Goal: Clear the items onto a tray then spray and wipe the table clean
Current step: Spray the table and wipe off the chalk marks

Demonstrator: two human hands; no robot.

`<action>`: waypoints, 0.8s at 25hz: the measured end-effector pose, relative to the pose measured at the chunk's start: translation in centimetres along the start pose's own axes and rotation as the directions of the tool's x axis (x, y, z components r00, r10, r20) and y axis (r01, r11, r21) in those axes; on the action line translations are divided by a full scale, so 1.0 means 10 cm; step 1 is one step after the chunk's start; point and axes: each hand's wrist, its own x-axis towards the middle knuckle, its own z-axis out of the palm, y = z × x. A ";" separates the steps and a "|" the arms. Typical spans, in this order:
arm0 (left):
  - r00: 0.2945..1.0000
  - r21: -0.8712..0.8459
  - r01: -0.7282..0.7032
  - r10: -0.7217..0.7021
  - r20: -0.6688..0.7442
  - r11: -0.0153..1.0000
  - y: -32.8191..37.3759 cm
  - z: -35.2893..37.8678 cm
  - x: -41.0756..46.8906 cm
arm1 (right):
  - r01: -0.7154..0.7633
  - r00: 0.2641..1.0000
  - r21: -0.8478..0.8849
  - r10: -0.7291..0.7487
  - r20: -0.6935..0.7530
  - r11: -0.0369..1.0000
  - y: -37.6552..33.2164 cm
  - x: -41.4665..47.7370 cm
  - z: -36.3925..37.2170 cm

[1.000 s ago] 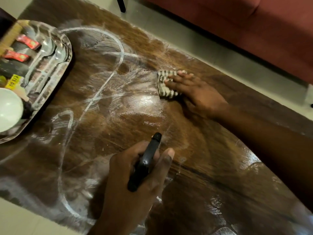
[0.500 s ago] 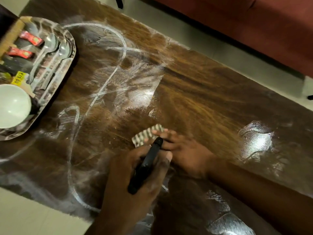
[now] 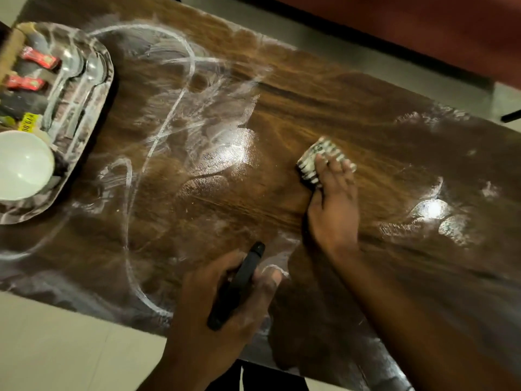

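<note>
A dark wooden table (image 3: 324, 108) is streaked with white wet smears. My right hand (image 3: 332, 207) presses a folded striped cloth (image 3: 318, 156) flat on the table's middle right, its fingers straight over the cloth. My left hand (image 3: 225, 303) grips a black spray bottle nozzle (image 3: 239, 283) near the front edge; the bottle's body is hidden under the hand. At the far left stands a silver tray (image 3: 93, 114) holding two spoons (image 3: 76, 80), two red sachets (image 3: 36, 60), a white bowl (image 3: 24, 165) and a yellow-labelled item.
A red sofa (image 3: 423, 24) runs along the far side beyond a strip of pale floor. Pale floor tiles (image 3: 70, 348) lie below the table's front edge. Wet shiny patches (image 3: 431, 210) sit on the table's right part.
My right hand slid the cloth from the far middle toward me beside the left hand, then out to the right. The left hand with the spray bottle stayed near the front edge.
</note>
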 end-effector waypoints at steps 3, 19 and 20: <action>0.999 0.034 -0.050 0.050 0.016 0.998 -0.27 -0.02 -0.07 | 0.413 0.887 -0.086 -0.379 0.263 0.907 0.04 -0.76 0.22; 0.973 -0.081 -0.166 0.176 0.148 0.983 -0.41 -0.25 -1.16 | 0.340 0.898 -0.050 -0.309 0.312 0.939 0.10 -1.82 0.07; 0.976 -0.064 -0.153 0.161 0.144 0.986 -0.42 -0.28 -1.20 | 0.494 0.802 -0.025 -0.445 0.400 0.869 0.14 -2.04 0.07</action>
